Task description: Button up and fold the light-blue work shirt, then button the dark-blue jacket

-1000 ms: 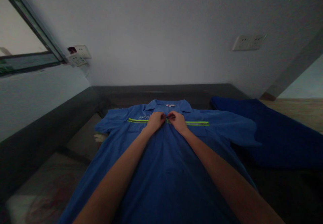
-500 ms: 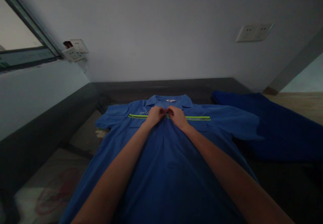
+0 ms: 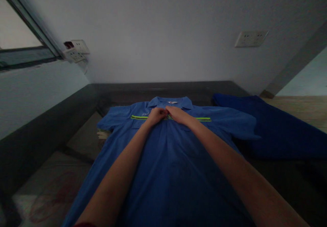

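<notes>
Blue shirt (image 3: 163, 162): lies front up before me, collar away, sleeves spread, its chest under both my hands.
Dark blue cloth (image 3: 283, 128): sits to my right, overlapped by a sleeve.
Right hand (image 3: 178, 114): has just rolled flatter, back upward, hiding fingertips that showed half a second ago; whether they pinch cloth, I cannot tell.
Left hand (image 3: 155, 116): stays pinched on the front opening, knuckles now closer to the right's, so the work appears to remain at one spot.
Yellow-green stripe (image 3: 139, 117): runs across the chest, broken by my hands.
Collar tag (image 3: 173, 102): shows, uncovered, just beyond.
</notes>
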### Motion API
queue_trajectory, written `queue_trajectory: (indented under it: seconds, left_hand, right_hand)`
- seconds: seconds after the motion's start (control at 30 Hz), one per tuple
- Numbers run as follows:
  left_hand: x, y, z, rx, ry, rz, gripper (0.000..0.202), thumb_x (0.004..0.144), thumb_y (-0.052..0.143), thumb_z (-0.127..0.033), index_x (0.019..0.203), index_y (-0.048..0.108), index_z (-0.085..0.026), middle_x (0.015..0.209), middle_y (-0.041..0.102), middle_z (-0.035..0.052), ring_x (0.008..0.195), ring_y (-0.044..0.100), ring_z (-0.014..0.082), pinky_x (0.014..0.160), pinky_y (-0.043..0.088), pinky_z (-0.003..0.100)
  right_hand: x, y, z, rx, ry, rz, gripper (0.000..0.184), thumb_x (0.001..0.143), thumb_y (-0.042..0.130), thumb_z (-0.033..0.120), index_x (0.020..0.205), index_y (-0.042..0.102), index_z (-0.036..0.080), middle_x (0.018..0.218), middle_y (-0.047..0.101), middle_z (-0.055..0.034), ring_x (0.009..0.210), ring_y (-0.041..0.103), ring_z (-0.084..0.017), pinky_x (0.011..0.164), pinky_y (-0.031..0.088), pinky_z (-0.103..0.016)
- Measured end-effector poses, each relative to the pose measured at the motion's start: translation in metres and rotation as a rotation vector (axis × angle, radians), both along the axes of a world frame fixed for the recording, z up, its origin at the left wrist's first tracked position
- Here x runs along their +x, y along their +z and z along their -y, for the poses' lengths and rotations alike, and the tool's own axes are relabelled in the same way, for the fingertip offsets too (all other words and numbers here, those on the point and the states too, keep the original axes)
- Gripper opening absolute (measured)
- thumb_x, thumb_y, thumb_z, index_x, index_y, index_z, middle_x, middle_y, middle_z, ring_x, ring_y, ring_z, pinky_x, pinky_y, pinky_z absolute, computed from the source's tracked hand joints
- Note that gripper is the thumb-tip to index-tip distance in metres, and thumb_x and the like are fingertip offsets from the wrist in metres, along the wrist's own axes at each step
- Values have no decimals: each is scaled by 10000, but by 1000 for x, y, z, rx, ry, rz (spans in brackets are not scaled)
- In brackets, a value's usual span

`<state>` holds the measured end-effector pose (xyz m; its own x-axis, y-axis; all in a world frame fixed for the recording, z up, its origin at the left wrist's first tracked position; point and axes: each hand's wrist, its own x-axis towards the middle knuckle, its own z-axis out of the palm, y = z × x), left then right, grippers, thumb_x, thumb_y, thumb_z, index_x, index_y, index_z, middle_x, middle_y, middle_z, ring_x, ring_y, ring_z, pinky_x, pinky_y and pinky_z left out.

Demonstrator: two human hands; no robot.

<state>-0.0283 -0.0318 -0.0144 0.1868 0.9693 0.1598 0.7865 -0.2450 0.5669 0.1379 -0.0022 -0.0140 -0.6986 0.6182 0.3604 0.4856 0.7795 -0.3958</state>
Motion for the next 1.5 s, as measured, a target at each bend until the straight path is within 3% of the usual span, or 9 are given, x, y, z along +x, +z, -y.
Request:
queue_trajectory:
  seconds: [0.2,0.43,0.57,0.7,0.8,1.1,1.33,1.5]
  left_hand:
    - [-2,-3,-3,-30,-2,67,232,694,570,-140,866,726,-135,768,720,25,746,655,163,684,495,224]
    - [3,8,-1,-146,24,121,241,705,576,-120,890,731,-129,750,727,34,691,667,148,654,509,211]
    - [9,11,0,-190,100,122,203,721,609,-172,879,729,-127,713,720,44,681,673,163,620,503,212]
    - [17,9,4,-139,234,94,226,733,647,-253,904,717,-125,791,721,83,789,674,208,672,497,247]
    - [20,9,7,-122,275,82,222,730,648,-213,927,707,-128,830,721,83,804,669,208,681,489,247]
    - [26,3,12,-73,274,68,314,736,566,-70,1032,637,-147,874,717,73,836,664,191,738,479,251]
    - [27,3,11,-70,221,82,325,727,613,-105,1048,587,-154,847,705,49,807,659,180,724,474,247]
    - [24,4,8,-104,198,101,360,689,679,-144,1039,596,-161,819,698,30,784,655,171,706,473,241]
  right_hand:
    - [1,-9,1,-20,-4,19,195,815,454,21,860,542,188,848,617,-31,798,551,-170,732,395,-264]
    - [4,-23,8,-11,-84,-46,182,811,453,35,872,505,197,862,610,-41,829,549,-186,756,405,-277]
    - [5,-23,9,-9,-80,-76,172,827,455,57,908,489,205,877,611,-40,841,558,-185,757,412,-276]
    - [6,-23,11,0,-100,-97,199,814,470,57,941,483,210,889,613,-35,841,564,-184,754,413,-275]
    - [6,-23,13,10,-132,-80,202,810,483,63,956,481,204,899,615,-48,843,564,-191,756,413,-280]
    - [4,-29,6,-20,-93,-132,178,812,480,72,933,480,204,911,607,-48,865,557,-186,777,414,-289]
    - [0,-31,-2,-116,-124,-199,160,798,469,82,898,484,207,832,600,-18,757,551,-171,689,394,-257]
    - [3,-27,-4,-202,-65,-281,152,774,461,84,867,490,199,757,567,10,705,532,-157,660,378,-240]
